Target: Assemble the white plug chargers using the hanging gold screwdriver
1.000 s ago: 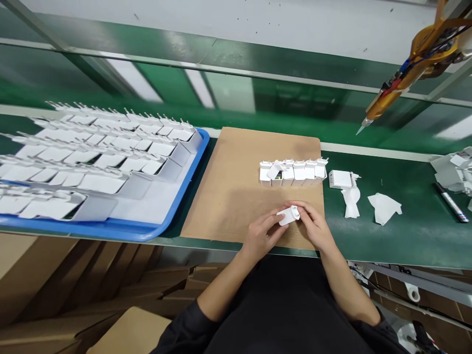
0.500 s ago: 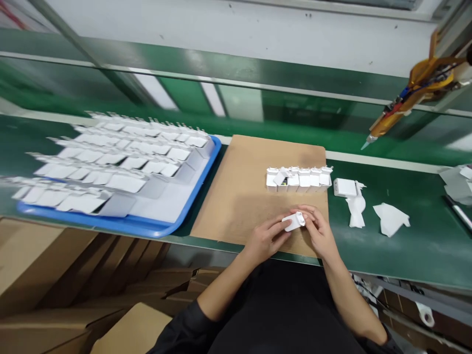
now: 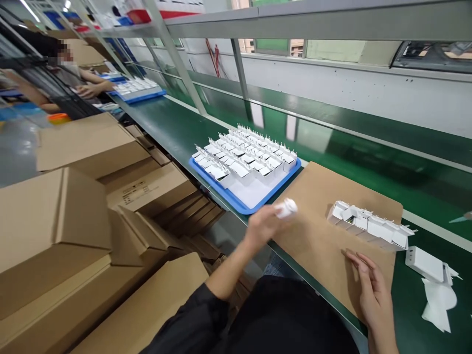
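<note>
A small white plug charger (image 3: 286, 209), blurred by motion, is gripped in the fingers of my left hand (image 3: 262, 227). That hand hovers over the left edge of the brown cardboard sheet (image 3: 309, 196), close to the blue tray (image 3: 241, 210). In the tray stand several rows of white charger pieces (image 3: 254, 152) with lifted flaps. My right hand (image 3: 372, 285) rests near the sheet's right side, fingers stretched out and holding nothing. Beyond it, on the sheet, a row of white charger pieces (image 3: 376, 226) stands side by side; one shows dark parts inside.
Right of the sheet lie a white charger block (image 3: 424, 263) and crumpled white paper (image 3: 438, 302). A dispenser tip (image 3: 459, 219) juts in at the right edge. Cardboard boxes (image 3: 81, 226) are stacked left of the bench. Farther along, a co-worker (image 3: 79, 78) sits by another tray (image 3: 147, 93).
My left hand has carried the charger leftward, away from my right hand. The right hand has let go and its fingers have straightened. The view has swung left, showing the boxes and co-worker.
</note>
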The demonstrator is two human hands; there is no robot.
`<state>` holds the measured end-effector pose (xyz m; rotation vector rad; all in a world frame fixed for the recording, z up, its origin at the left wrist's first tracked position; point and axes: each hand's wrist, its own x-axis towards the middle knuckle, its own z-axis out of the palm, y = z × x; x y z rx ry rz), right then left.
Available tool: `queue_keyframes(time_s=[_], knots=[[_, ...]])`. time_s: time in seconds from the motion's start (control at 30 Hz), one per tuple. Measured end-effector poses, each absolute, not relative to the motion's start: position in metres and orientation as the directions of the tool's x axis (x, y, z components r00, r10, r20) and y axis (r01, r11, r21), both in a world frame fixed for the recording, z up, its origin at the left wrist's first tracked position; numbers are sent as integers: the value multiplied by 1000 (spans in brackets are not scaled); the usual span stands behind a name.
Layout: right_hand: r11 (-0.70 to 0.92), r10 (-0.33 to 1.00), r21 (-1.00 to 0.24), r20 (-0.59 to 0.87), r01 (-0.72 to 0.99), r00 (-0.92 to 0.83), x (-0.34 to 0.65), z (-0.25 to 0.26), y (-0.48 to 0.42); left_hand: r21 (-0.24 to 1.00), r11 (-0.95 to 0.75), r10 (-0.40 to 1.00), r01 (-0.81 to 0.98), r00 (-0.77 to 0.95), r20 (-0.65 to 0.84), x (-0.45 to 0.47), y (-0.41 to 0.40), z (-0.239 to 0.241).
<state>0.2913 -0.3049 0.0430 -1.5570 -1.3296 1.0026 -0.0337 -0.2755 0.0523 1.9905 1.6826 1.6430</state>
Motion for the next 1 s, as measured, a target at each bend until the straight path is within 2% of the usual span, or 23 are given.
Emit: queue_keyframes(time_s=[0.07, 0.13, 0.2, 0.3, 0.53, 0.7, 0.87, 1.0], knots=[[-74, 995, -933, -47, 353, 85, 289, 45, -304, 657, -225, 706, 719, -344, 619, -86, -261, 59], [-73, 996, -922, -51, 380, 68, 290, 40, -301, 696, -43, 721, 717, -459, 518, -125, -243, 63], [-80, 996, -912, -60, 402, 63, 294, 32, -298, 673, 91, 778, 734, -474, 412, -146, -228, 64], [-55, 998, -901, -39, 430, 46, 302, 23, -295, 555, 186, 854, 810, -414, 317, -152, -216, 64], [3, 1000, -880, 13, 474, 18, 298, 28, -300, 332, 203, 860, 921, -330, 390, -146, -229, 64], [36, 999, -874, 31, 484, -17, 298, 29, -302, 381, 177, 859, 908, -331, 390, -154, -224, 62], [47, 999, -878, 36, 475, -34, 296, 26, -302, 377, 166, 858, 911, -322, 401, -154, -210, 62], [70, 998, -908, 68, 413, -19, 289, 28, -305, 406, 155, 850, 901, -331, 409, -155, -210, 59]])
